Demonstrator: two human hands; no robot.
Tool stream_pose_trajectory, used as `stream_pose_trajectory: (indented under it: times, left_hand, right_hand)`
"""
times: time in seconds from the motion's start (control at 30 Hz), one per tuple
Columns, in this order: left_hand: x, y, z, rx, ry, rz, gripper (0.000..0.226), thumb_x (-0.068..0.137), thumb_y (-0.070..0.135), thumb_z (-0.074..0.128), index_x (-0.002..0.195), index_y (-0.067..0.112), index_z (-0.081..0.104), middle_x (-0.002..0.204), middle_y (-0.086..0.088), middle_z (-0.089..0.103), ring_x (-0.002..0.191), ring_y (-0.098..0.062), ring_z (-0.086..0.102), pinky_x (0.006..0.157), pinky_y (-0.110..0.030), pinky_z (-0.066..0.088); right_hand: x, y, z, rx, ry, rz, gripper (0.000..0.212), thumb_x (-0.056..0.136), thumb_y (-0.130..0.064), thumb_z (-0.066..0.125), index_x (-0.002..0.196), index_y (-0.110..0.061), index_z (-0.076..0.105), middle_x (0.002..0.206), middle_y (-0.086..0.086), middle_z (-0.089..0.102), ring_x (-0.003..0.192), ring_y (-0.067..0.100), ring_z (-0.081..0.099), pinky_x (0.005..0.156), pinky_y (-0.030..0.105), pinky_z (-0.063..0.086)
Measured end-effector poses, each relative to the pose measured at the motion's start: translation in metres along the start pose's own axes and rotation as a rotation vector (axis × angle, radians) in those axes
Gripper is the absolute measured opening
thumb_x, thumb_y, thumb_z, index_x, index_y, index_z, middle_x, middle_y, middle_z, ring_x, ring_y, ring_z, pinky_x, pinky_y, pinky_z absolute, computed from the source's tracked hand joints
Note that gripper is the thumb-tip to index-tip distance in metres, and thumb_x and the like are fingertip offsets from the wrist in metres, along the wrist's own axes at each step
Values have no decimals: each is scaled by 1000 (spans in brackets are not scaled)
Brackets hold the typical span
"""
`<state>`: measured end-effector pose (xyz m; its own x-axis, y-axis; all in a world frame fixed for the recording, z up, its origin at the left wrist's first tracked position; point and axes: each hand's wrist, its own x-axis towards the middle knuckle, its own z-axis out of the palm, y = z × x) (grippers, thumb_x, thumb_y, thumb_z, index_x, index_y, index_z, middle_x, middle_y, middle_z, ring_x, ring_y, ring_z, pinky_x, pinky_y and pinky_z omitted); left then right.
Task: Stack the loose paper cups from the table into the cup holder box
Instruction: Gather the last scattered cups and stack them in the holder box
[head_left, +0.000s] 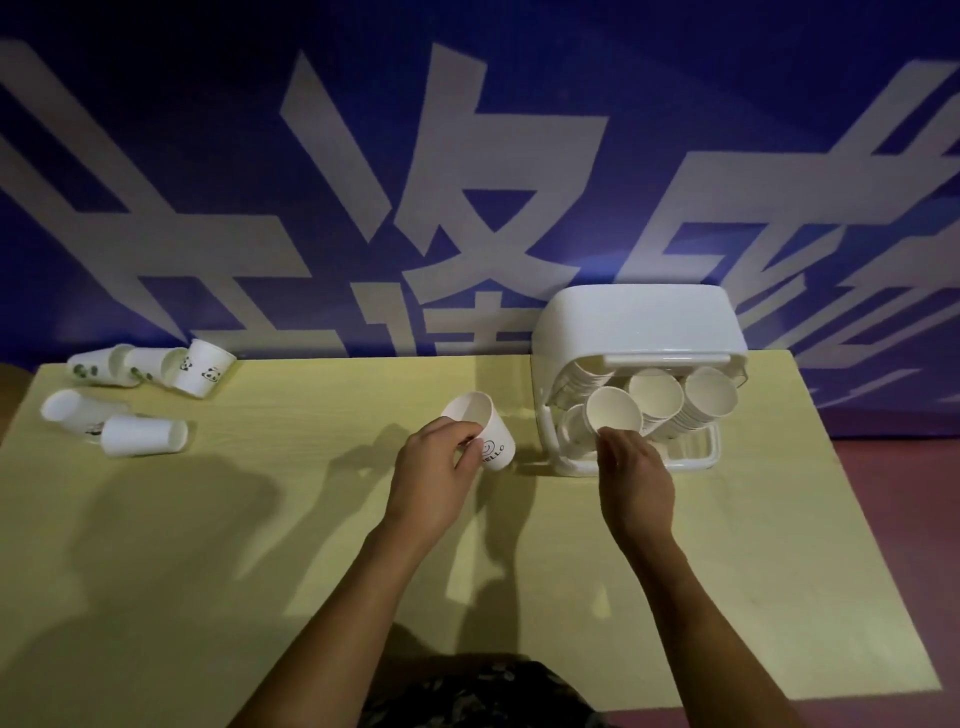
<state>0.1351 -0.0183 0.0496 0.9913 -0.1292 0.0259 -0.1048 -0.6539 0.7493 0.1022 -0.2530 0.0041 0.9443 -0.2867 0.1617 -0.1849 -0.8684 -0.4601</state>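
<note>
The left hand (434, 470) holds a white paper cup with a smiley face (485, 432). The right hand (635, 474) pinches a plain white paper cup (613, 411) in the white plastic cup holder box (639, 332).

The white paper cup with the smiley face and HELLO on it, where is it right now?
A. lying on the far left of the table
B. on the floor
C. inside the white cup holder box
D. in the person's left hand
D: the left hand has its fingers curled round the white paper cup with the smiley face and HELLO print, holding it tilted above the yellow table.
</note>
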Motion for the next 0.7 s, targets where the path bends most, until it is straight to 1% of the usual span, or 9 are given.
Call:
stream_pose_trajectory:
  times: [0.1, 0.2, 0.23, 0.33, 0.4, 0.47, 0.53, 0.63, 0.7]
  left_hand:
    - [-1, 13, 7, 17, 35, -18, 13, 88, 21, 60, 95, 17, 71, 85, 3, 66, 76, -17, 59, 70, -31, 49]
    - [-1, 25, 11, 32, 37, -13, 18, 87, 27, 55, 92, 18, 70, 81, 3, 65, 73, -18, 58, 68, -33, 49]
    - [0, 29, 13, 42, 34, -6, 19, 87, 27, 54, 92, 17, 70, 80, 2, 65, 72, -18, 58, 67, -33, 49]
    - [5, 42, 19, 73, 24, 20, 20, 87, 26, 54, 91, 16, 70, 81, 0, 66, 72, -19, 57, 67, -32, 49]
    - [10, 52, 26, 80, 12, 45, 18, 88, 23, 56, 93, 14, 71, 85, -1, 67, 74, -19, 58, 68, -30, 48]
    - [16, 60, 35, 95, -14, 76, 18, 90, 21, 57, 98, 15, 72, 93, -1, 69, 80, -18, 60, 74, -30, 50]
    - [23, 69, 46, 125, -48, 119, 19, 91, 20, 59, 104, 15, 72, 100, 0, 69, 88, -16, 61, 80, -31, 52]
    - [32, 80, 64, 153, -91, 202, 19, 92, 20, 61, 107, 16, 72, 103, 1, 69, 93, -15, 61, 83, -31, 52]
    - [38, 83, 77, 182, -128, 233, 19, 92, 20, 60, 107, 17, 72, 103, 1, 69, 94, -16, 59, 83, -30, 51]
  right_hand:
    - [13, 20, 16, -32, -116, -52, 17, 96, -15, 52, 81, -14, 60, 78, 2, 60, 71, 24, 53, 51, 35, 46]
    - [20, 33, 33, -112, -235, -104, 16, 91, -11, 55, 78, -15, 63, 78, 4, 65, 71, 31, 55, 50, 29, 35]
    - [22, 35, 36, -143, -262, -119, 15, 91, -12, 55, 80, -16, 65, 80, 4, 67, 72, 31, 56, 51, 29, 34]
    - [25, 38, 41, -163, -314, -130, 18, 94, -17, 51, 85, -17, 67, 84, 4, 68, 76, 31, 56, 53, 31, 37]
    - [27, 38, 41, -146, -339, -143, 17, 94, -21, 52, 90, -16, 68, 90, 6, 69, 80, 33, 57, 58, 34, 42]
    - [25, 38, 37, -49, -297, -128, 15, 91, -21, 60, 101, -15, 68, 99, 7, 69, 87, 35, 59, 65, 37, 49]
    - [19, 40, 31, 64, -216, -77, 24, 89, -19, 64, 112, -14, 65, 107, 6, 66, 93, 32, 60, 70, 39, 52]
    - [8, 46, 22, 153, -127, -5, 29, 89, -17, 61, 118, -17, 61, 117, 1, 61, 95, 26, 59, 69, 35, 53]
    - [3, 53, 19, 181, -104, 31, 29, 89, -17, 60, 118, -18, 61, 121, -2, 60, 95, 24, 60, 70, 33, 52]
